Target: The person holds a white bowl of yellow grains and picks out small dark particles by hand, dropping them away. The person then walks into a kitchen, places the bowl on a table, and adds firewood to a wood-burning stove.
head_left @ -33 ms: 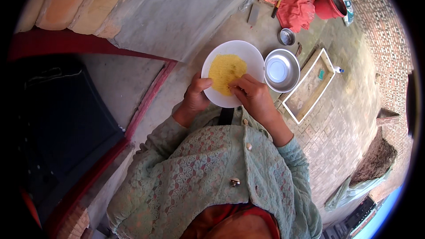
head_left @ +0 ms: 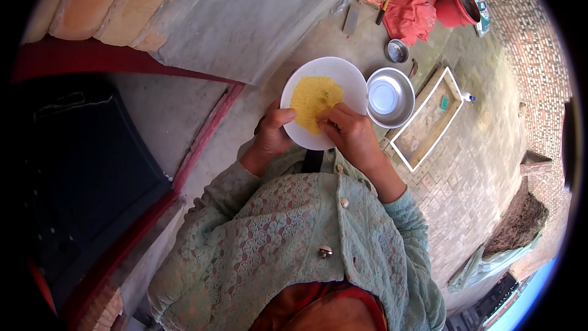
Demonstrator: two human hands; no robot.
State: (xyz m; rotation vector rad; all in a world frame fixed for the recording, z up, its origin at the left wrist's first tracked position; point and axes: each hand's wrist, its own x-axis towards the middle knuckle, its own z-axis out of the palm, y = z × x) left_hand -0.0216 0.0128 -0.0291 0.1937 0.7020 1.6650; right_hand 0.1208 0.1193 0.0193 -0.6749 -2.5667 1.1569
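A white bowl (head_left: 355, 89) is held in front of my body, tilted so its inside shows. Fine yellow grain (head_left: 309, 95) covers much of its bottom, with a slightly darker patch toward the middle. My left hand (head_left: 274, 130) grips the bowl's left side, thumb over the rim and the other fingers underneath, hidden. Over the bowl's lower right part, my right hand (head_left: 355, 133) is closed in a pinch at the grain's edge. Whatever lies between those fingertips is too small to make out.
Right of the bowl stands a steel basin (head_left: 405, 95), with a small steel bowl (head_left: 397, 51) beyond it. A white-edged rectangular trough (head_left: 412, 160) lies farther right. Red cloth (head_left: 407, 9), a hammer (head_left: 386, 5) and a red bucket (head_left: 450, 11) are at the back. A wall and doorway flank my left.
The bowl has shifted very slightly to the right with my left hand. My right hand keeps its pinch at nearly the same spot.
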